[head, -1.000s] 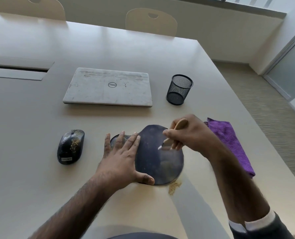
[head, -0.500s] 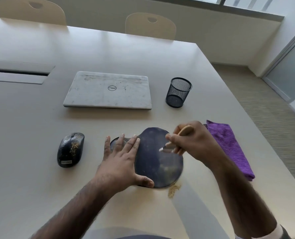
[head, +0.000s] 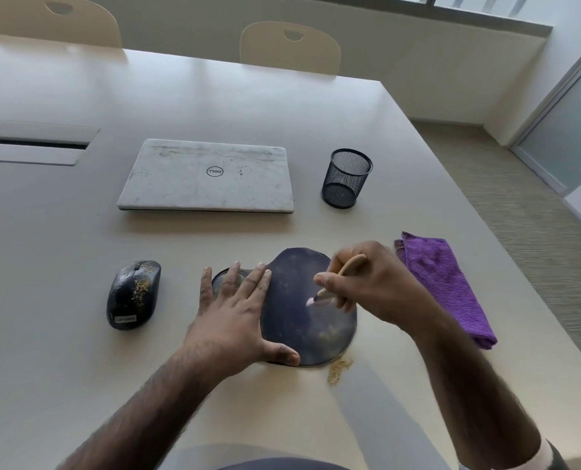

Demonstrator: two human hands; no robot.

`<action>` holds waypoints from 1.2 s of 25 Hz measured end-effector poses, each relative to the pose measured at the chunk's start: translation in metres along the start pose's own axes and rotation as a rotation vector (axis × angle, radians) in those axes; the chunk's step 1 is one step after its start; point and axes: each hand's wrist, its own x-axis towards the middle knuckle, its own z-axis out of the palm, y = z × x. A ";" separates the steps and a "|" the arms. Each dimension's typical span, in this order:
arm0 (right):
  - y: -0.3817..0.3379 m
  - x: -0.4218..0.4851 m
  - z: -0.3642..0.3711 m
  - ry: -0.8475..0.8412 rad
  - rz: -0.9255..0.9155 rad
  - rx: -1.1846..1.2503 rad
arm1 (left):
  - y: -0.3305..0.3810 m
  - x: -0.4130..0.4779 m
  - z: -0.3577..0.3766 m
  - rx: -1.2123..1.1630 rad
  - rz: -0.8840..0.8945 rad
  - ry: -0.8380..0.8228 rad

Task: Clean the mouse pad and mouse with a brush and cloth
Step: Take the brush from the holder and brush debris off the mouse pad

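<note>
- The round soft mouse pad [head: 302, 320] is dark blue, almost purple, with faint pale specks.
- The shiny plastic mouse [head: 133, 295] is black, dotted with golden-tan crumbs, and has a small pale label.
- The thin wooden brush [head: 349, 266] has a light tan handle and a whitish-pink tip.
- The folded fuzzy cloth [head: 448, 286] is bright purple.
- The closed flat laptop [head: 207, 176] is white with grey smudges and a dark round logo.
- The wire mesh cup [head: 346, 178] is black with a tiny criss-cross pattern.
- The big smooth bench [head: 79, 232] is cream.
- The little pile of crumbs [head: 338, 368] is sandy tan.
</note>
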 end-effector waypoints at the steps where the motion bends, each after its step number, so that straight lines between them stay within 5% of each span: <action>1: 0.000 0.001 0.002 0.043 0.007 -0.002 | 0.000 0.000 0.000 -0.002 -0.001 -0.002; 7: 0.005 -0.022 0.007 -0.215 0.112 -0.097 | 0.000 0.001 0.001 -0.002 -0.007 -0.001; 13: 0.012 -0.009 0.002 0.067 0.026 0.200 | 0.000 0.001 0.001 -0.011 -0.008 -0.003; 20: 0.021 -0.027 0.002 -0.194 0.037 0.052 | 0.000 0.000 0.001 -0.005 -0.011 -0.003; 26: 0.030 -0.015 0.002 0.166 -0.015 0.228 | 0.000 0.000 0.000 -0.017 -0.008 -0.005; 30: 0.034 -0.026 0.007 -0.081 0.092 0.147 | 0.001 0.001 0.000 -0.013 -0.009 -0.008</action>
